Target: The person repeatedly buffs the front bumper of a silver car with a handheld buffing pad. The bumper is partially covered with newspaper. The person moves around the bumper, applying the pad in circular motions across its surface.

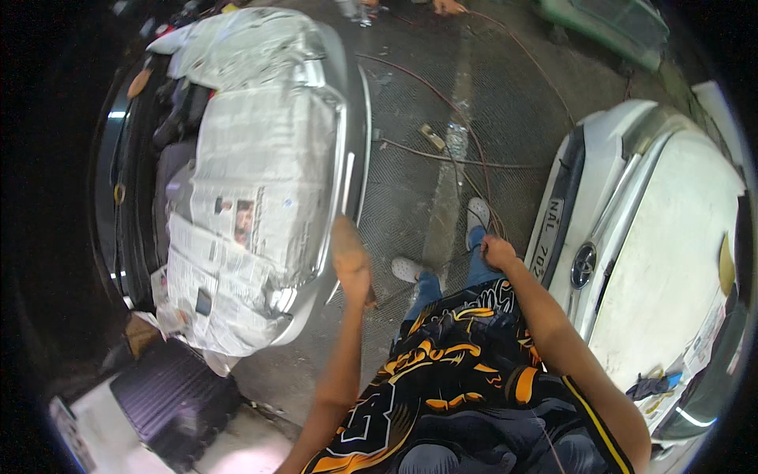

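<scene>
Motion blur obscures the left hand (352, 265); its grip cannot be determined. Silver bumper (357, 126) extends from its eight to twelve o'clock, long axis twelve-to-six; this hand is nearer, contact unconfirmed. Newspaper (268, 142) lies at ten. Right hand (497, 251) is curled closed, nothing discernible within, white car (663, 261) at three.
</scene>
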`<state>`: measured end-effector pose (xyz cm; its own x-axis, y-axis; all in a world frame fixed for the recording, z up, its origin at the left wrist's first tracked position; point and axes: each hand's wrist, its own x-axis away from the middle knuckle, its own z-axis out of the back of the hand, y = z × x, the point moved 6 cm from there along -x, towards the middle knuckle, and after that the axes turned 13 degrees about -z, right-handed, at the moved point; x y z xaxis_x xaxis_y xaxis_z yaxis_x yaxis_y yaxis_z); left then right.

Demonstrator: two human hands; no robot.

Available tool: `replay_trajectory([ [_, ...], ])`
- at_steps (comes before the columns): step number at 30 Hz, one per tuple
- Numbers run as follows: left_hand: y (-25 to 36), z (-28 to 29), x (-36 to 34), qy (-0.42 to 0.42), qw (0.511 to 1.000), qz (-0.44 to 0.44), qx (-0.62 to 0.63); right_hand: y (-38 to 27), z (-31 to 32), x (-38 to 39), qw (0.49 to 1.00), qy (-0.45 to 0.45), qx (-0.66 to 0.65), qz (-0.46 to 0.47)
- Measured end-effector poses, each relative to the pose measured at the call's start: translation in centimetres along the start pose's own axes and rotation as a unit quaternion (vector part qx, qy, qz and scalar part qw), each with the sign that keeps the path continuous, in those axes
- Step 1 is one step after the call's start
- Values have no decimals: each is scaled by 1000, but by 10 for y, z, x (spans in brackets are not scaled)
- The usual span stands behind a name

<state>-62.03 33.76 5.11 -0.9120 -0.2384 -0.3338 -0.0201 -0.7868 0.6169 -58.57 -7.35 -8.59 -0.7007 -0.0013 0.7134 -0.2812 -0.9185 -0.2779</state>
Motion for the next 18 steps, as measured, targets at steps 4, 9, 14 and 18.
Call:
replay_trajectory([
  [4, 30, -90, -97, -134, 990, 34, 30, 30, 7, -7, 999, -42, -29, -10],
  [9, 45, -187, -97, -154, 982, 100, -45, 54, 12, -22, 998, -6, -56, 17],
  [14, 13, -262, -31, -188, 957, 191, -109, 86, 1, -36, 997, -25, -53, -52],
  [18, -22, -322, -49, -132, 967, 193, -106, 97, -3, -34, 995, -39, -90, -36],
])
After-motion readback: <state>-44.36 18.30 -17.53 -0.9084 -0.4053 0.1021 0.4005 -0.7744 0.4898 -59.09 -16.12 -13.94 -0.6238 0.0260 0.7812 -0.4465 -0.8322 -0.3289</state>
